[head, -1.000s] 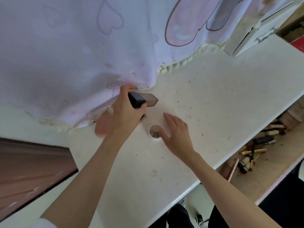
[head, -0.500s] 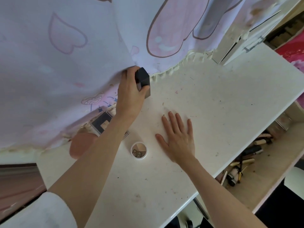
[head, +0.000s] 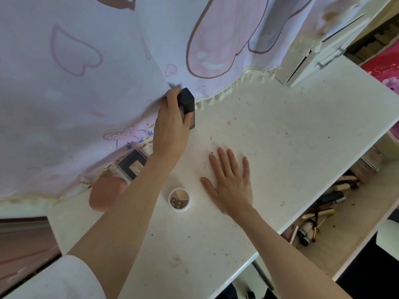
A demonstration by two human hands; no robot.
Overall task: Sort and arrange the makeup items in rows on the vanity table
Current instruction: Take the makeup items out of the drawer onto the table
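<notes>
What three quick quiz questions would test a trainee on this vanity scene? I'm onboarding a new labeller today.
1. True or false: the right hand lies flat on the table.
2. Which hand grips the dark bottle? A) left B) right C) neither
3. Fill in: the round pot marked PIPI sits between the two ____.

Key: 1 true. 2 A, the left hand, beside the curtain hem. 3 forearms.
</notes>
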